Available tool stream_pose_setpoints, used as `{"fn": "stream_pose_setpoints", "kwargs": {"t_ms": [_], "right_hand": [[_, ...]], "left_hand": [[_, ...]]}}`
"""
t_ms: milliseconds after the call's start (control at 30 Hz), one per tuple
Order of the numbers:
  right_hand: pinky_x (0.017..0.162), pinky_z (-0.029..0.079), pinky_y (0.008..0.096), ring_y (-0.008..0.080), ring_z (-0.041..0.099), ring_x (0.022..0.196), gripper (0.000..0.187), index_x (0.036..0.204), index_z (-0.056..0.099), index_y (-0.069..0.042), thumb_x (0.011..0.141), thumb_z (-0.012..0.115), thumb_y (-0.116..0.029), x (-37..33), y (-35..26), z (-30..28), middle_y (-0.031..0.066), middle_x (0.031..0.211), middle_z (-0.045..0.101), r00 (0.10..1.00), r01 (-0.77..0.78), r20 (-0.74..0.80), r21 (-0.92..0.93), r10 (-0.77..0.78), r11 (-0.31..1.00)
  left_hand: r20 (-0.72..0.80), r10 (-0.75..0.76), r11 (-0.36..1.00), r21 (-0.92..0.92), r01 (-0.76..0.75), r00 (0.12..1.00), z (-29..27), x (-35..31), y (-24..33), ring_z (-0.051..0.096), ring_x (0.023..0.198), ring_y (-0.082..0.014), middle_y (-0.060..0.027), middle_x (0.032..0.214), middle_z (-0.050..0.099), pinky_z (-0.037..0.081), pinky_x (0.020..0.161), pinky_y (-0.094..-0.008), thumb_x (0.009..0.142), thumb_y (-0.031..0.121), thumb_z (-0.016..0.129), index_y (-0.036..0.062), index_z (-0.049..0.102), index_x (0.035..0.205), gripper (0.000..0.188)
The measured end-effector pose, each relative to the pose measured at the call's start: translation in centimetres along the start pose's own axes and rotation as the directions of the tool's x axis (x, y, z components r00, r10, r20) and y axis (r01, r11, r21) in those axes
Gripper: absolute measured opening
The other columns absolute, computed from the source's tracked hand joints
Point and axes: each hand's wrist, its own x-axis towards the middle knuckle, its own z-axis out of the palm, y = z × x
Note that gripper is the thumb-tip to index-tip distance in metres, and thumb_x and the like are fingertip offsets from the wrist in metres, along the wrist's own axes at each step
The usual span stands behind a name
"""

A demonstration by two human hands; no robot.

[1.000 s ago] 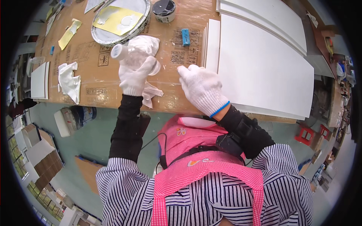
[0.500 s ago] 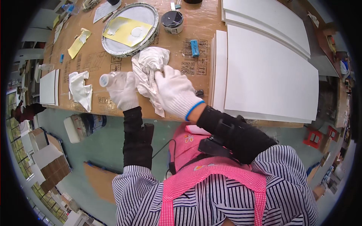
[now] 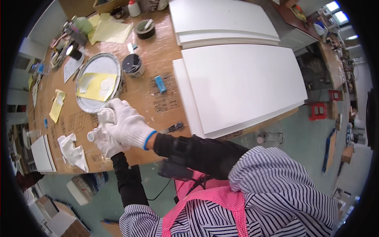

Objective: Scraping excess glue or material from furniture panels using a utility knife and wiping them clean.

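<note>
My left hand (image 3: 106,143), in a white knit glove, is closed around a small clear bottle; its white cap (image 3: 91,136) sticks out to the left. Right beside it and partly covering it is my right hand (image 3: 131,123), gloved in white with a blue cuff. Its fingers are closed on a bunched white cloth (image 3: 105,114), which is hard to tell from the gloves. Both hands are over the table, just in front of a round lid (image 3: 85,103) bearing a yellow sheet (image 3: 94,89) with white paste on it.
White panels (image 3: 244,87) are stacked on the right of the table. A blue block (image 3: 160,84), a dark-lidded tub (image 3: 132,65) and a black-handled tool (image 3: 175,126) lie near my hands. Another white cloth (image 3: 73,152) is at left, and a tape roll (image 3: 145,29) farther back.
My view has turned toward the right. My right hand has picked the white cloth up off the table and brought it against my left hand, which still holds the bottle.
</note>
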Motion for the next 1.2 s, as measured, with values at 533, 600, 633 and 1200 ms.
{"fn": "stream_pose_setpoints", "kwargs": {"t_ms": [533, 600, 633, 1200], "right_hand": [[0.102, 0.050, 0.0374, 0.0308, 0.061, 0.125, 0.053, 0.144, 0.059, -0.014, 0.096, 0.068, -0.035, -7.6, 11.1, -64.9, 0.0121, 0.141, 0.060, 0.867, -0.493, -0.497, -0.837, 0.048, 0.238], [0.110, 0.046, 0.0410, 0.0366, 0.052, 0.137, 0.066, 0.154, 0.050, -0.018, 0.096, 0.068, -0.045, -5.7, 18.6, -67.0, 0.0138, 0.154, 0.049, 0.960, -0.257, -0.278, -0.923, 0.034, -0.286], [0.115, 0.038, 0.0445, 0.0389, 0.040, 0.144, 0.075, 0.159, 0.041, -0.022, 0.095, 0.065, -0.053, -4.5, 20.9, -64.6, 0.0134, 0.160, 0.038, 0.887, -0.451, -0.447, -0.893, -0.116, -0.009], [0.126, 0.006, 0.0559, 0.0397, 0.020, 0.156, 0.085, 0.161, 0.040, -0.026, 0.091, 0.061, -0.067, 4.1, 13.7, -41.8, 0.0179, 0.167, 0.032, 0.951, -0.054, -0.107, -0.981, -0.289, 0.187]], "left_hand": [[0.492, -0.459, -0.289, 0.705, -0.648, 0.739, 13.2, -22.1, -19.6, 0.027, 0.156, -0.0419, -0.0267, 0.167, 0.030, 0.025, 0.127, -0.0485, 0.072, 0.022, 0.090, -0.0017, 0.031, 0.160, 0.109], [0.438, -0.521, -0.341, 0.680, -0.649, 0.732, 11.6, -21.0, -22.5, 0.021, 0.158, -0.0439, -0.0281, 0.170, 0.020, 0.025, 0.127, -0.0485, 0.070, 0.022, 0.092, 0.0009, 0.027, 0.163, 0.115], [0.427, -0.517, -0.356, 0.681, -0.640, 0.742, 10.4, -20.3, -23.0, 0.021, 0.158, -0.0439, -0.0281, 0.170, 0.020, 0.025, 0.127, -0.0485, 0.070, 0.022, 0.092, 0.0009, 0.027, 0.163, 0.115], [0.333, -0.471, 0.064, 0.937, -0.345, 0.817, 10.7, -20.7, -24.4, 0.007, 0.163, -0.0322, -0.0234, 0.175, 0.002, 0.021, 0.127, -0.0433, 0.073, 0.009, 0.083, 0.0079, 0.022, 0.167, 0.112]]}}
